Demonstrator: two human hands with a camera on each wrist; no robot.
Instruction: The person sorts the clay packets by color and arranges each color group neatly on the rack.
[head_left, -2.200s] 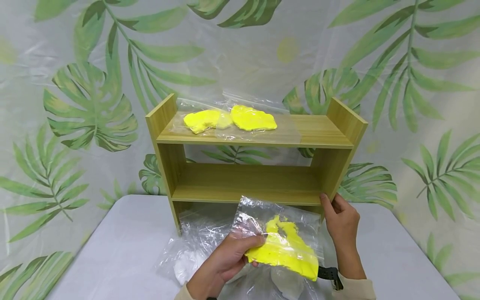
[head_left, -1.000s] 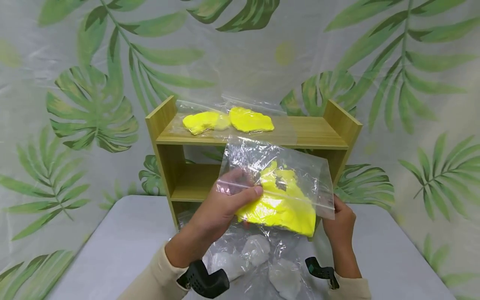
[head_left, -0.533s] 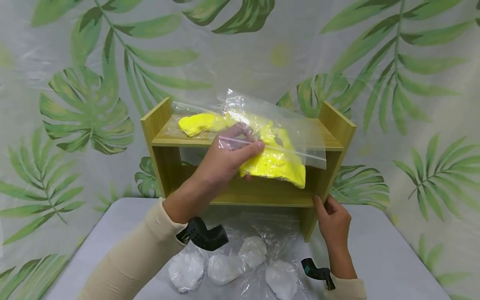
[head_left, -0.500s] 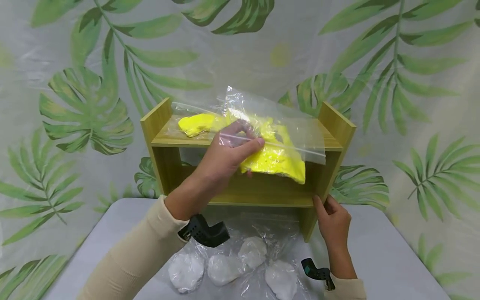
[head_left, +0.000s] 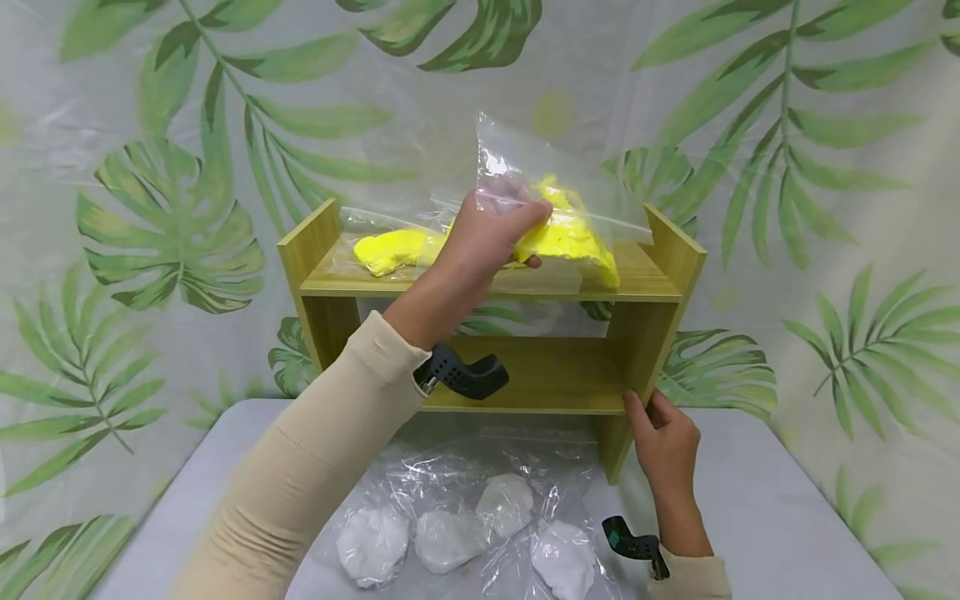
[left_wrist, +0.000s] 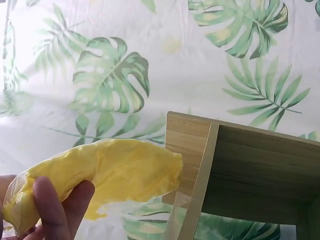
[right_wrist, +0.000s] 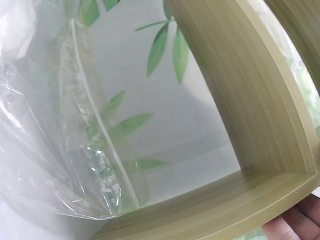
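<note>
My left hand pinches a clear zip bag of yellow clay, thumb in front and fingers behind, at the level of the shelf's top board. In the left wrist view, the clay hangs slightly curved from the fingers. Lower down, my right hand grips the right side panel of the small wooden shelf, thumb at its front edge. The right wrist view has the right fingers at the panel's outer face. Another bag of yellow clay lies on the top board; a second is mostly hidden behind my left hand.
Several clear bags with white lumps lie on the table before the shelf, some reaching under the lowest board. A leaf-patterned cloth hangs behind. Raised side panels flank the top board.
My left hand has lifted the bag of yellow clay from low before the shelf to the top board, moving slightly right lately. My right hand stays at the side panel.
</note>
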